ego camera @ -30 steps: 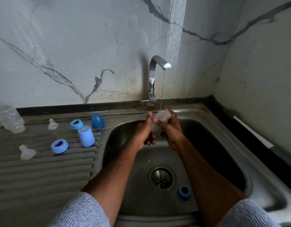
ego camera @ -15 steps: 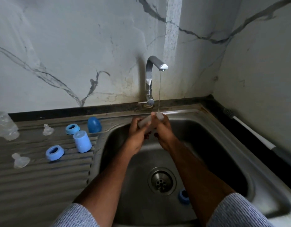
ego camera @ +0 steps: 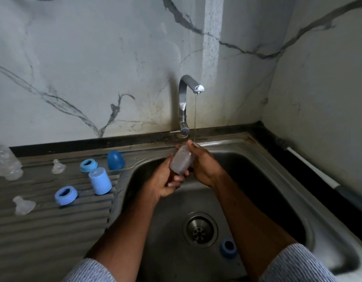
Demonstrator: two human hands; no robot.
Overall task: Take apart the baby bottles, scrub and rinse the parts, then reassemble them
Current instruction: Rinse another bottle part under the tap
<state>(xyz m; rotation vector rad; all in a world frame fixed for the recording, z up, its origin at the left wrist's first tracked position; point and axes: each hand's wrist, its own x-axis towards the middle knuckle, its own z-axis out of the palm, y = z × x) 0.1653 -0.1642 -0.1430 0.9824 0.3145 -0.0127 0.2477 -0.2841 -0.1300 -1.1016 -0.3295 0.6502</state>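
Both hands, the left hand (ego camera: 165, 180) and right hand (ego camera: 204, 165), gripped the clear bottle (ego camera: 181, 161) over the sink's (ego camera: 277, 180) back edge under the tap's (ego camera: 188, 84) thin stream, apparently mid-rinse, likely needing turning next to flush every side.

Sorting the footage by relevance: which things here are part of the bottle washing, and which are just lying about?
Part of the job: clear bottle held by left hand and right hand; tap; blue rings; blue caps; teats; second bottle.

Lying about: white-handled tool.
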